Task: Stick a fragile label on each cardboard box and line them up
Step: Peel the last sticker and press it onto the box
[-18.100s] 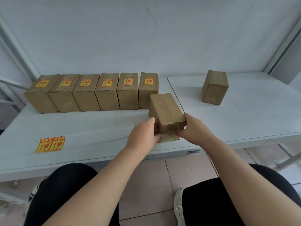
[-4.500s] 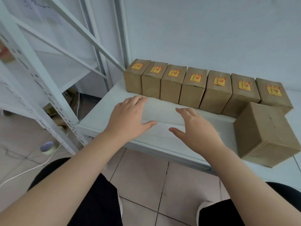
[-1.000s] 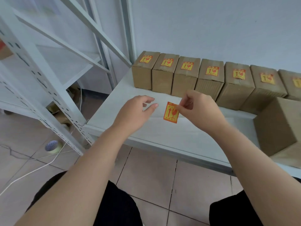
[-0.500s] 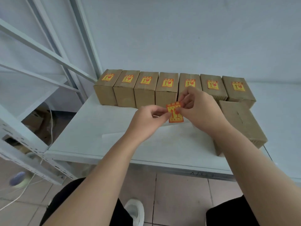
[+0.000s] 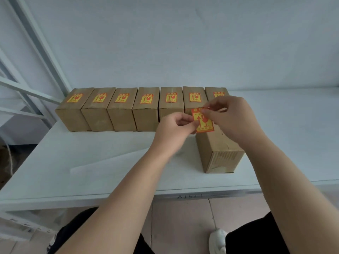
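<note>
Both hands, left (image 5: pixel 176 125) and right (image 5: pixel 229 114), pinch the label (image 5: pixel 203 123) by its edges, poised flat above the bare box (image 5: pixel 218 149).

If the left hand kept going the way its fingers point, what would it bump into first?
The left hand points right and a bit away, already pinching the fragile label. Going on, it would probably meet the right hand gripping the label's top, above the unlabelled box. Depth is hard to judge.

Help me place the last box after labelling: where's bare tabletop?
Free: right of the labelled row, beyond the seventh box, and the front-left tabletop around the white backing strip. Crowded: the centre, where both hands hold the label over the unlabelled box.
</note>
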